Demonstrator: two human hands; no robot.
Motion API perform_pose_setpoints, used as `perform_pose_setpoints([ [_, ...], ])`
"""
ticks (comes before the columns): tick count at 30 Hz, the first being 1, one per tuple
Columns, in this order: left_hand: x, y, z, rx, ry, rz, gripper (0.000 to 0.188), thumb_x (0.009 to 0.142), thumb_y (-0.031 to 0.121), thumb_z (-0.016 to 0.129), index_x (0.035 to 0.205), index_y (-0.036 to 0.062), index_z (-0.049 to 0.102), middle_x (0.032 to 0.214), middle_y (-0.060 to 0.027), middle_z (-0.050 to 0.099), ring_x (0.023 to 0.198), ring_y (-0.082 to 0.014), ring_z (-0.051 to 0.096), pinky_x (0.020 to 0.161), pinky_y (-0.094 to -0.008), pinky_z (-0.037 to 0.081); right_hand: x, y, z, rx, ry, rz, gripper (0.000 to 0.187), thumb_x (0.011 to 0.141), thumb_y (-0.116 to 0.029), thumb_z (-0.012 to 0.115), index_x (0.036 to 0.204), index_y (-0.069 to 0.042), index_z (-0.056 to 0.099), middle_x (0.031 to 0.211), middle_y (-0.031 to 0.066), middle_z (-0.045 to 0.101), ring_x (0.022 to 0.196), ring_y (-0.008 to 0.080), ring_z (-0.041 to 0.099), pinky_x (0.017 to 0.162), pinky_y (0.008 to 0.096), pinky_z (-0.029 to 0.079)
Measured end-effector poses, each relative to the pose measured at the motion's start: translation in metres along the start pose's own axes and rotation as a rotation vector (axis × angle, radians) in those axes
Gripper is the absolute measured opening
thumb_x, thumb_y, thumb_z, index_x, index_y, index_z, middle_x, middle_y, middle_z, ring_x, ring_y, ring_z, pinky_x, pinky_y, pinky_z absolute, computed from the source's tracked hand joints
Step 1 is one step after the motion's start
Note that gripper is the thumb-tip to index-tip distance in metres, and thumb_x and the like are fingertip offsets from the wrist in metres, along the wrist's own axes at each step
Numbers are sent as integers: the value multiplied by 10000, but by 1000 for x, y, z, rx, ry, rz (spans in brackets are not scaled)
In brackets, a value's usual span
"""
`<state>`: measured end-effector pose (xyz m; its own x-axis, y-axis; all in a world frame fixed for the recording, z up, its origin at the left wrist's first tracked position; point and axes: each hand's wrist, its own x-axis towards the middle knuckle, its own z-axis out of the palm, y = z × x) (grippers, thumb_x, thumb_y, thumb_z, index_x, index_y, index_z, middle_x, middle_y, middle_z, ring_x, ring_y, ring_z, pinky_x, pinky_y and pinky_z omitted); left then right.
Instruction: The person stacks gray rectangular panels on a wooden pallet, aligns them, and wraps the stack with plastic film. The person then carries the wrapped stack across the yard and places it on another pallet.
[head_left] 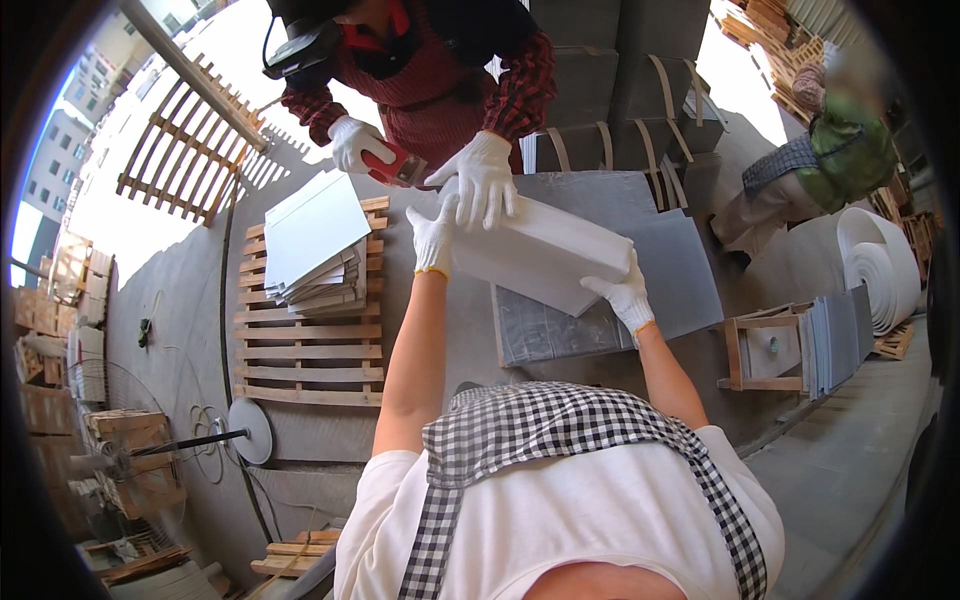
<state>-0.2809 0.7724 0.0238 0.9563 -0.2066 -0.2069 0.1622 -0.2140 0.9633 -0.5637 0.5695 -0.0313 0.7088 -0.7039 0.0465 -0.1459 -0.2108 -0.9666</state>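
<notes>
A long white block-shaped bundle (540, 250) is tilted over the grey worktable, and I grip it at both ends. My left hand (432, 238), in a white glove, is closed on its left end. My right hand (625, 293), gloved too, holds the right end with the thumb across the near face and the other fingers partly hidden. Opposite me, a co-worker's gloved hand (482, 180) presses on the bundle's left end beside my left hand. The co-worker's other hand (358, 145) grips a red hand tool (396, 166) that looks like a tape dispenser.
Grey sheets (675, 275) lie on the worktable. To the left, a wooden pallet (310, 352) bears a stack of white sheets (318, 232). Strapped grey stacks (580, 90) stand behind the table. A fan (130, 460) is at lower left; another person (830, 150) bends at far right.
</notes>
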Motion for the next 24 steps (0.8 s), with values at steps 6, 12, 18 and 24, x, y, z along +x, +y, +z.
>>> perform_pose_setpoints([
  [6,-3,3,0,75,157,108,1138,711,503,827,1500,-89,259,1454,-292,450,1349,-394,458,1114,-412,382,1,-5,2,10,-1,10,881,628,-164,947,1337,-46,437,1237,93,595,1145,200,583,976,348,494],
  [12,-4,-2,2,231,193,185,860,773,545,753,1368,-19,493,1308,-287,550,1217,-422,539,1034,-477,432,0,0,-2,-119,-15,135,864,653,-168,938,1348,-46,439,1241,72,600,1154,183,575,981,339,490],
  [18,18,-10,-2,7,-253,489,733,874,429,695,1406,-21,465,1345,-254,531,1231,-382,543,1056,-430,423,-9,4,-8,-63,-5,198,836,672,-143,924,1375,-37,485,1252,78,631,1125,184,601,975,334,493],
  [24,43,15,-17,143,-451,492,725,788,379,712,1381,19,500,1334,-187,537,1276,-322,508,1100,-401,390,-2,-16,-2,-68,4,352,710,702,-85,894,1324,-19,559,1202,77,659,1122,183,610,960,322,501],
])
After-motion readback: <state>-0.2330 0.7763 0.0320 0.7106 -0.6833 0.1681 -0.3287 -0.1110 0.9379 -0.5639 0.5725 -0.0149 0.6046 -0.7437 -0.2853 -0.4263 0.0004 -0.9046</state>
